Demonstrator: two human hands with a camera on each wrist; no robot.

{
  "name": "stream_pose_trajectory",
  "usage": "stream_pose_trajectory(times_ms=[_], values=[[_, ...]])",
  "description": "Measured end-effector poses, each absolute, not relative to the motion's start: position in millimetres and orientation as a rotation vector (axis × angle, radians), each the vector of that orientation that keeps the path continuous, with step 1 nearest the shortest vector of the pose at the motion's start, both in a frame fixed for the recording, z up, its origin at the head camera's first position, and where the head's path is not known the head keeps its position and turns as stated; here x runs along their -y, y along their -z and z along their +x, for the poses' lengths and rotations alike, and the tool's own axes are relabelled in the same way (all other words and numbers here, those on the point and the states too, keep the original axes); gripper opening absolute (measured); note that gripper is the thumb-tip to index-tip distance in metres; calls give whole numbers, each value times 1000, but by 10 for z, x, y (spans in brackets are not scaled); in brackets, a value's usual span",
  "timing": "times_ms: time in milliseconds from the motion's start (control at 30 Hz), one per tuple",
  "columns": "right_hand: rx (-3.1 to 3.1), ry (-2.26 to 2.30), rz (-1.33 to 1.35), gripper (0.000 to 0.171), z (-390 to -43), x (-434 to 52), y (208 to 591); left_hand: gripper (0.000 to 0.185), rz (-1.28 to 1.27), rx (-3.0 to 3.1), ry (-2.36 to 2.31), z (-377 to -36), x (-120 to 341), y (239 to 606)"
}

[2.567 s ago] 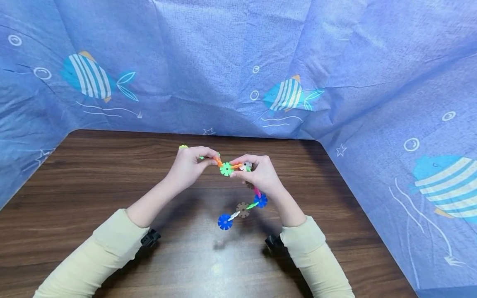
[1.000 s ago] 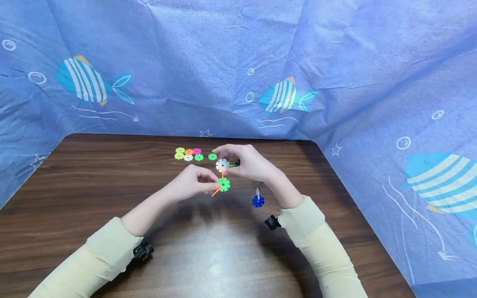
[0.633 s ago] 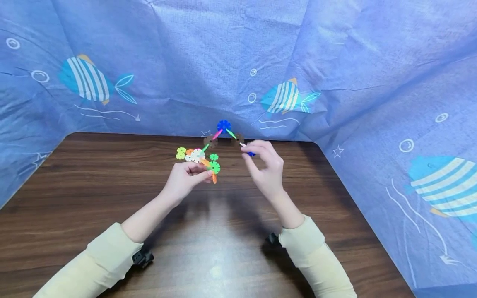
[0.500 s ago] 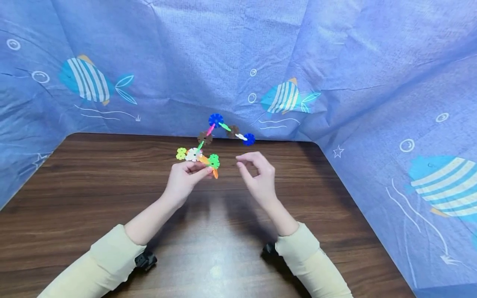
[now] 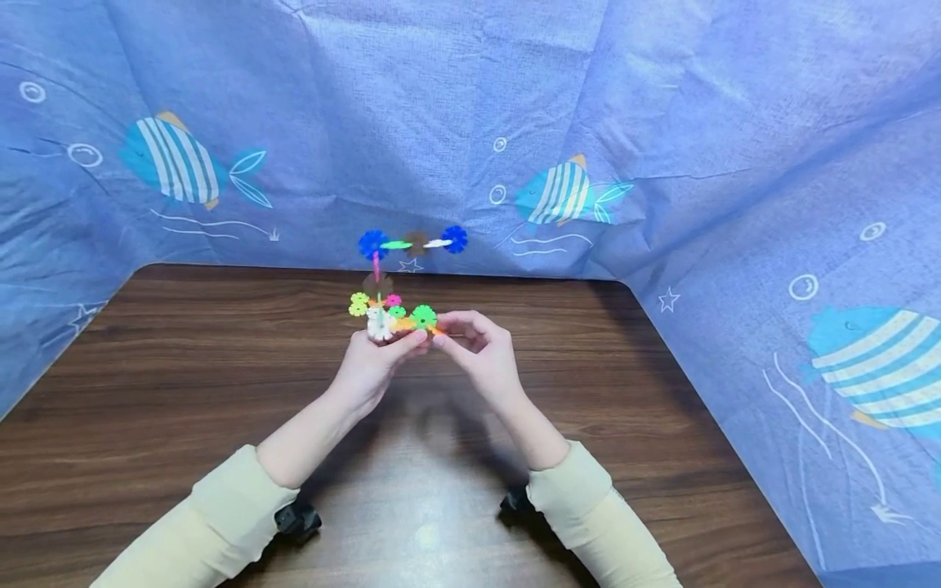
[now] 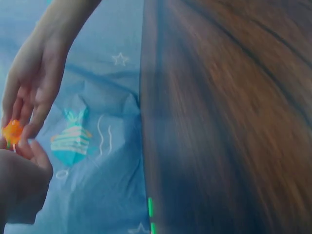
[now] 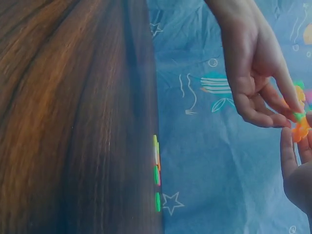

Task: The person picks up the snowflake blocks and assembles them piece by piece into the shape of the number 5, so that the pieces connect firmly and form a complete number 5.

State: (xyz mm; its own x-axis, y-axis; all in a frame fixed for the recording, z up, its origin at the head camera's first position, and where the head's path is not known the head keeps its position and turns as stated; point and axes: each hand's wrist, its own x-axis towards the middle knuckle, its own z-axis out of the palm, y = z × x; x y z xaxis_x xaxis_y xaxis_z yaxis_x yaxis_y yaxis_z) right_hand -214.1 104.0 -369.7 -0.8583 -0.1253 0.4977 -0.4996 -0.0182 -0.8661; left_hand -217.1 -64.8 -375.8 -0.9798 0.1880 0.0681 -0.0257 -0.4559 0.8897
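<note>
A chain of slotted plastic snowflake discs, linked edge to edge, is held up above the table. My left hand [image 5: 367,367] pinches its lower part, around an orange disc [image 5: 403,324] between the white disc [image 5: 380,327] and the green disc [image 5: 423,316]. Thumb and fingers of my right hand [image 5: 487,355] pinch the orange end disc [image 5: 439,331] beside the green one. From the white disc the chain rises through brown and pink discs to a blue disc [image 5: 373,244], then runs right to another blue disc [image 5: 454,239]. In the right wrist view, fingertips meet around an orange disc [image 7: 300,130].
Behind the chain, several loose discs lie on the wooden table [image 5: 220,351], among them a yellow disc [image 5: 359,309] and a pink disc [image 5: 394,300]. A blue fish-print cloth [image 5: 412,122] hangs past the table's far edge.
Earlier the right hand gripped the chain's white and then blue discs and let go. It has since moved left onto the orange end disc, while the chain's upper part has swung left and upright.
</note>
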Motion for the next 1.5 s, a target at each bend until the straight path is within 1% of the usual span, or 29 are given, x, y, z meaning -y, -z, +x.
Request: stream_pose_trajectory(times_ms=[167, 267, 367, 433, 533, 600, 800, 900, 1033, 1167, 1333, 1500], values=[[2025, -1885, 615, 15, -2020, -1037, 3550, 37, 372, -1593, -2466, -2189, 780, 3777], [2063, -1852, 582, 15, -1977, -1019, 3488, 45, 430, -1568, -2447, -2193, 837, 3760], [2082, -1868, 554, 14, -1974, -997, 3482, 43, 468, -1555, -2431, -2198, 872, 3723], [2083, -1895, 551, 14, -1988, -985, 3503, 37, 471, -1570, -2423, -2212, 888, 3701], [2086, -1962, 576, 15, -2041, -979, 3585, 29, 430, -1625, -2408, -2240, 907, 3671], [2084, -2061, 599, 16, -2085, -979, 3655, 27, 399, -1676, -2394, -2255, 927, 3656], [2124, -2210, 727, 20, -2179, -1019, 3788, 39, 463, -1781, -2350, -2301, 1036, 3697], [2173, -2184, 793, 22, -2220, -1065, 3797, 35, 506, -1768, -2350, -2319, 1112, 3745], [2261, -2111, 772, 22, -2282, -1148, 3791, 26, 521, -1718, -2368, -2318, 1199, 3780], [2369, -2010, 723, 22, -2352, -1211, 3793, 24, 490, -1708, -2395, -2307, 1231, 3778], [2504, -1824, 715, 20, -2491, -1203, 3798, 28, 448, -1790, -2428, -2307, 1265, 3780], [2605, -1430, 686, 16, -2783, -1192, 3822, 30, 396, -1862, -2427, -2335, 1333, 3816]])
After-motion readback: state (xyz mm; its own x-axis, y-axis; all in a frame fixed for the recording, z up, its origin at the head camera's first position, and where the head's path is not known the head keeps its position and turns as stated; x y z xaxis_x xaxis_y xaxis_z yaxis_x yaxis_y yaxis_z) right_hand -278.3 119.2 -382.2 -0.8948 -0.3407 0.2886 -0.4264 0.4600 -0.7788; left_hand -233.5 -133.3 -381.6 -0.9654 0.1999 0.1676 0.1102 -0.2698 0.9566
